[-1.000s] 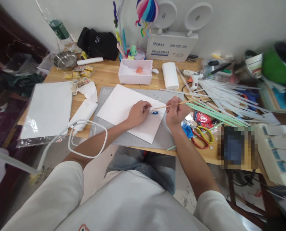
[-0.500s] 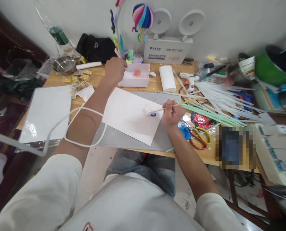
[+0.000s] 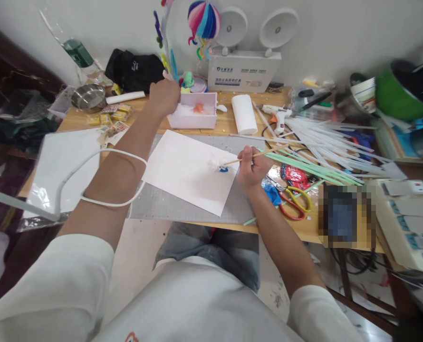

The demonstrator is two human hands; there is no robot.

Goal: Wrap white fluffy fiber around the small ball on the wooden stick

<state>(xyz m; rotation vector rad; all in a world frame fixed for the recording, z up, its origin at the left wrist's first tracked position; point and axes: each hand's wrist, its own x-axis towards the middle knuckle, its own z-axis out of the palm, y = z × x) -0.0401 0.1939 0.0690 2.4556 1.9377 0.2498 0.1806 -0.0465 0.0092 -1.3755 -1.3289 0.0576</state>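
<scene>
The person's left arm (image 3: pixel 117 175) is lying outstretched, its bare forearm slanting forward and inward, while the left hand (image 3: pixel 165 96) is bending at the knuckles with its back uppermost and its fingertips hidden from view. The right arm (image 3: pixel 283 232) is angling inward, nearer the torso, and the right hand (image 3: pixel 254 167) is holding a pinch, thumb uppermost and fingers curling under; both hands are standing well apart.

L hand (image 3: pixel 165 95) fingertips hidden behind knuckles at L end of pale box (image 3: pixel 193 123), grip unclear; white fluff (image 3: pixel 214 164) nr tip of wooden stick (image 3: pixel 233 161) blurry, dark item (image 3: pixel 341 218) on R pixelated, green pot (image 3: pixel 393 92) cut by R edge, shirt print (image 3: pixel 131 337) by btm edge.
</scene>
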